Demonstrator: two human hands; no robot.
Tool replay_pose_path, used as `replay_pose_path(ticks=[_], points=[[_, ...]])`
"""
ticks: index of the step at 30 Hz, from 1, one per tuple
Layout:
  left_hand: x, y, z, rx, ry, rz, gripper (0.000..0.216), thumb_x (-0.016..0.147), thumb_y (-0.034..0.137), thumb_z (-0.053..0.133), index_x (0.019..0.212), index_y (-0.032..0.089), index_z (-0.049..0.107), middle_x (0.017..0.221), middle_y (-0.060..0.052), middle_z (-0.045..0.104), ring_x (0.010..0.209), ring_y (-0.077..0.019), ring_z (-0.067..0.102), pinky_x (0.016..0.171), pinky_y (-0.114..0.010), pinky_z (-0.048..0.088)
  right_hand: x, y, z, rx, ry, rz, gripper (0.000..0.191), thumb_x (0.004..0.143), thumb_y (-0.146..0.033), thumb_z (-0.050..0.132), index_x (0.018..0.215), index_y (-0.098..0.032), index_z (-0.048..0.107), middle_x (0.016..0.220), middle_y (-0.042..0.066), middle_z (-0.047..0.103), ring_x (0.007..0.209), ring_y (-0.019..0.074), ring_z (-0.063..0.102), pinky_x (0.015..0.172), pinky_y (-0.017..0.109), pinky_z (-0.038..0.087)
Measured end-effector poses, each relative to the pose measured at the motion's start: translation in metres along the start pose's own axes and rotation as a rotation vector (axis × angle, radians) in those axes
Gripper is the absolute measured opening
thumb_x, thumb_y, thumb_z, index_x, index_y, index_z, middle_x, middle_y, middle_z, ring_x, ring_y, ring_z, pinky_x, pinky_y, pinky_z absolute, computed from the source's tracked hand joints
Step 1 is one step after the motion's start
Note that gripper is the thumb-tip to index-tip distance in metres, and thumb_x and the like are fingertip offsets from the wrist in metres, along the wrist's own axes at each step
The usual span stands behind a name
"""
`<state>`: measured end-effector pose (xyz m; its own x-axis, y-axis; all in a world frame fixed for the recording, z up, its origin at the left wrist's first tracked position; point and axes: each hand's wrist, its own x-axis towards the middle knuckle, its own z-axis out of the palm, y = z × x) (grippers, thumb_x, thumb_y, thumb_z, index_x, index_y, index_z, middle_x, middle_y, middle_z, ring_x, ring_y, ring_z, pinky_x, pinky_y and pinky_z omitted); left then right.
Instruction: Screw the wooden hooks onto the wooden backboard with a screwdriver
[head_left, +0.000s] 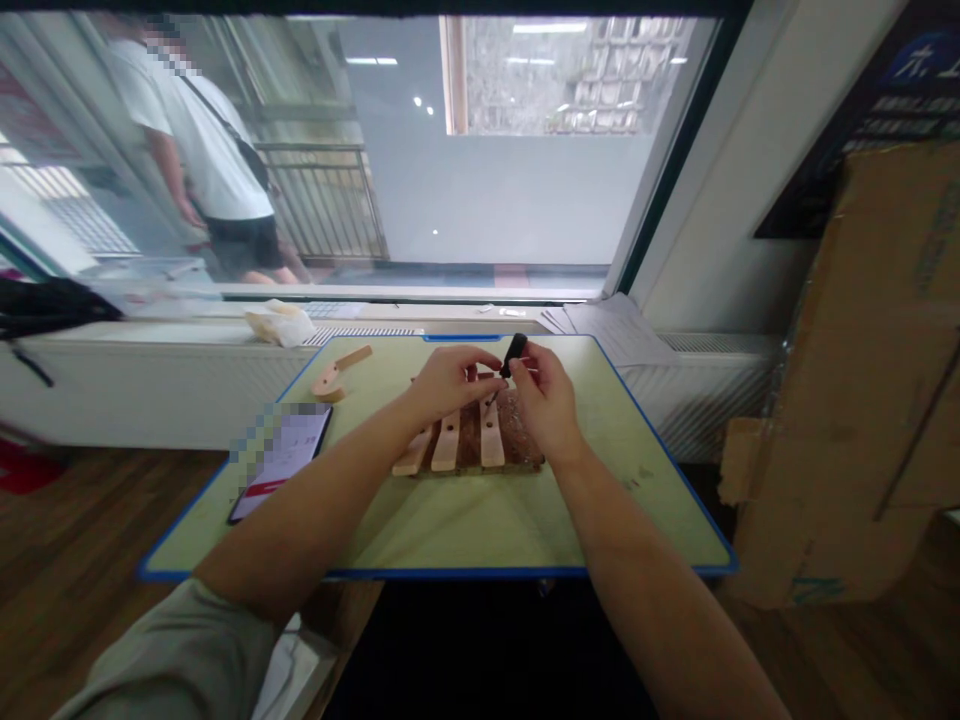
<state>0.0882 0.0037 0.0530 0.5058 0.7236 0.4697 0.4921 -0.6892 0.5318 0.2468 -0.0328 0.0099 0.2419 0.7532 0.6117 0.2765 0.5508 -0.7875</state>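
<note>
Head camera, looking down over both forearms: I see the two hands meeting above the far half of a green surface (480,520) with a blue edge. The right hand (547,400) is closed around a small black-handled tool (514,352). The dark handle sticks up out of the top of the fist and tilts slightly to the right, while its thin shaft runs down and left towards the wood. The left hand (450,385) sits just beside it, with the fingers curled and the thumb and forefinger drawn together at the tool's lower end. From here I cannot tell whether they pinch the shaft itself or some small part. Directly under both hands lies the wooden slat assembly (465,445), which is a few pale slats laid side by side across a darker, rough-looking base, flat on the surface. The right hand's heel covers its right portion and the left hand hangs over its far left corner, so the tool's tip comes down between the hands, on or just above the slats. Well to the left lies a phone (281,460), screen up, near the surface's left edge. Beyond it, nearer the far left corner, lies a loose wooden piece (341,372), apart from everything else. A cardboard box (862,380) stands off to the right of the surface, and past the window a person (202,150) in a white shirt stands outside.
</note>
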Motion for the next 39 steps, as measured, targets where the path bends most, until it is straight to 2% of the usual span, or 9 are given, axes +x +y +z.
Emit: replay_pose_path(ticks=[6, 11, 19, 25, 30, 34, 39], points=[[-0.005, -0.004, 0.003, -0.015, 0.032, 0.052, 0.02, 0.076, 0.035, 0.069, 0.085, 0.018, 0.072, 0.075, -0.001, 0.068, 0.063, -0.0101, 0.054, 0.063, -0.023, 0.042, 0.0, 0.002, 0.004, 0.132, -0.005, 0.104, 0.03, 0.08, -0.041, 0.064, 0.104, -0.023, 0.059, 0.098, 0.005, 0.063, 0.086, 0.0167, 0.062, 0.08, 0.036, 0.054], [-0.005, -0.007, 0.004, 0.007, 0.035, 0.058, 0.012, 0.077, 0.028, 0.067, 0.083, 0.018, 0.07, 0.077, -0.001, 0.068, 0.068, -0.011, 0.055, 0.067, -0.024, 0.043, 0.001, -0.004, 0.005, 0.196, -0.02, 0.158, 0.027, 0.076, -0.037, 0.068, 0.097, -0.024, 0.056, 0.084, 0.0, 0.062, 0.075, 0.0144, 0.062, 0.071, 0.033, 0.054], [-0.006, -0.009, 0.007, 0.054, 0.065, 0.12, 0.012, 0.077, 0.028, 0.068, 0.084, 0.018, 0.068, 0.078, 0.0, 0.068, 0.073, -0.0123, 0.058, 0.07, -0.026, 0.044, 0.0, -0.007, 0.003, 0.175, -0.026, 0.102, 0.027, 0.075, -0.034, 0.07, 0.097, -0.023, 0.058, 0.085, 0.0, 0.063, 0.076, 0.0137, 0.062, 0.071, 0.031, 0.053], [-0.006, -0.01, 0.009, 0.083, 0.121, 0.193, 0.012, 0.08, 0.028, 0.064, 0.085, 0.018, 0.067, 0.077, -0.001, 0.068, 0.072, -0.0127, 0.06, 0.069, -0.027, 0.046, -0.001, -0.009, 0.002, 0.165, -0.057, 0.123, 0.036, 0.07, -0.038, 0.074, 0.101, -0.026, 0.062, 0.099, 0.003, 0.066, 0.077, 0.0147, 0.061, 0.068, 0.033, 0.054], [-0.008, -0.01, 0.007, 0.081, 0.114, 0.221, 0.015, 0.083, 0.029, 0.061, 0.091, 0.018, 0.069, 0.082, -0.002, 0.071, 0.076, -0.0143, 0.062, 0.073, -0.029, 0.047, 0.0, -0.01, -0.003, 0.134, -0.134, 0.106, 0.031, 0.08, -0.039, 0.064, 0.109, -0.028, 0.065, 0.102, 0.003, 0.07, 0.083, 0.0179, 0.064, 0.074, 0.037, 0.054], [-0.009, -0.012, 0.008, 0.089, 0.146, 0.255, 0.02, 0.08, 0.035, 0.065, 0.091, 0.018, 0.069, 0.081, -0.002, 0.071, 0.076, -0.0151, 0.062, 0.074, -0.03, 0.047, 0.001, -0.009, -0.002, 0.101, -0.133, 0.085, 0.026, 0.08, -0.037, 0.064, 0.104, -0.026, 0.066, 0.097, 0.002, 0.071, 0.078, 0.0165, 0.064, 0.071, 0.035, 0.052], [-0.008, -0.013, 0.01, 0.09, 0.202, 0.24, 0.016, 0.082, 0.035, 0.064, 0.08, 0.019, 0.068, 0.075, -0.001, 0.07, 0.074, -0.0139, 0.061, 0.075, -0.029, 0.046, 0.001, -0.007, 0.001, 0.098, -0.079, 0.075, 0.026, 0.074, -0.035, 0.071, 0.096, -0.025, 0.063, 0.093, 0.0, 0.068, 0.078, 0.0147, 0.061, 0.064, 0.029, 0.048]])
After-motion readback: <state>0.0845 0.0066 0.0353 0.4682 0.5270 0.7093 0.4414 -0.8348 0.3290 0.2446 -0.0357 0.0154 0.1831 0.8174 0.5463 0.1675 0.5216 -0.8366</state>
